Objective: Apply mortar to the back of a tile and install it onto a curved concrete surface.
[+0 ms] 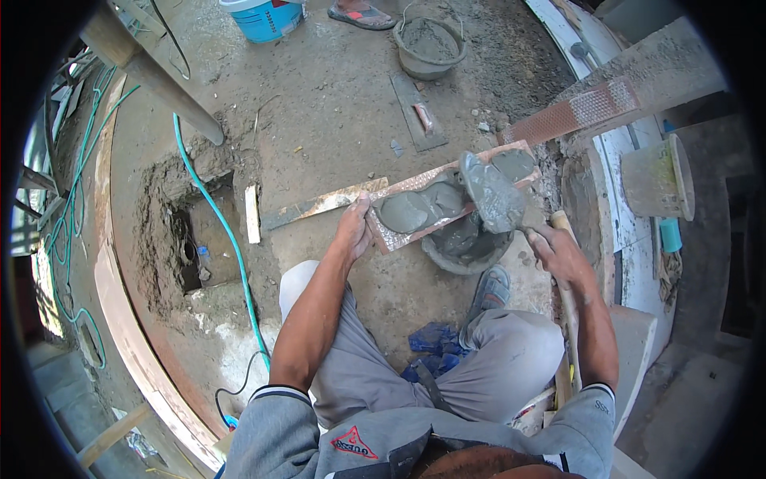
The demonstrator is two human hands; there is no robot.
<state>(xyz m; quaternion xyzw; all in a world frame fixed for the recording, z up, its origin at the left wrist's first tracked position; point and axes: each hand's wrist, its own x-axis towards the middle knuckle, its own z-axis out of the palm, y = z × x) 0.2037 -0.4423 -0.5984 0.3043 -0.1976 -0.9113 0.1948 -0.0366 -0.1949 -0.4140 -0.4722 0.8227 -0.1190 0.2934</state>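
A textured tile (447,203) is held at its near left end by the left hand (353,231), fingers wrapped round the edge, so that it is raised over a dark pan (467,247) of wet mortar standing on the floor (335,104). Grey mortar (419,209) is spread in patches along the tile's upper face. A trowel (491,195), its blade loaded with mortar, is laid across the tile's right half; its handle is enclosed in the right hand (558,251), the grip closed tight round it. The pan is seen just beyond the person's right foot in a grey sandal (491,289), between the knees. A blue cloth or bag (431,343) is lying on the floor by the legs. Further off, a second pan (429,46) full of mortar is standing near the top edge of the floor, with a blue bucket (263,17) to its left and another person's sandalled foot (361,13) between them. A flat float (419,112) is lying on the floor below that pan. A green hose (215,215) is run past a dug hole (191,239) at the left. More tiles (570,116) are leaned at the right, near a short pipe (658,180)
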